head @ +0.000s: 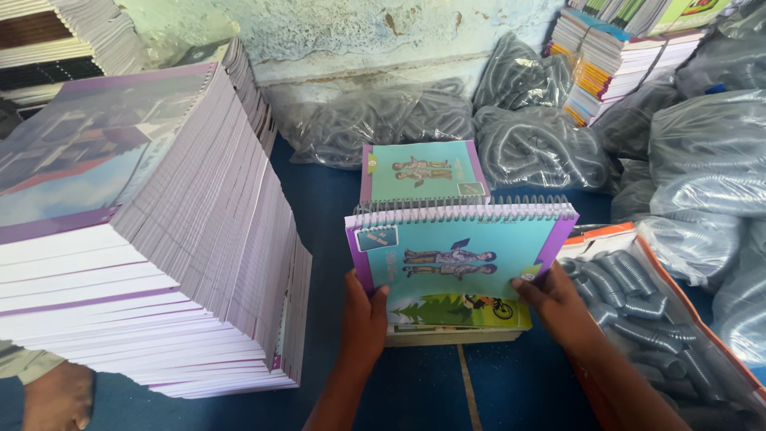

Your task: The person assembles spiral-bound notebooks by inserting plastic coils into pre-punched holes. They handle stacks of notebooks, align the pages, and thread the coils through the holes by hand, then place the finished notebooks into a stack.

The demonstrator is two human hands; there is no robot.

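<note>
Left hand (365, 307) and right hand (556, 299) each closed on a side edge of a teal, purple-bordered spiral-bound notebook (459, 251), tall leaning stack of purple-edged notebooks (183, 239) just left, bags of grey plastic coils (630, 295) at right

Notebook (459, 251): turquoise cover with purple border, two drawn figures, silver spiral wire. Book (459, 311) beneath: green and yellow, trees and a bicycle. Second notebook (421, 171): same turquoise and purple. Tall stack (159, 239): white page edges striped lilac, purple-edged hazy top cover. Floor (319, 191): deep blue. Coil bags (542, 148): grey. Tray (630, 233): orange rim.
</note>
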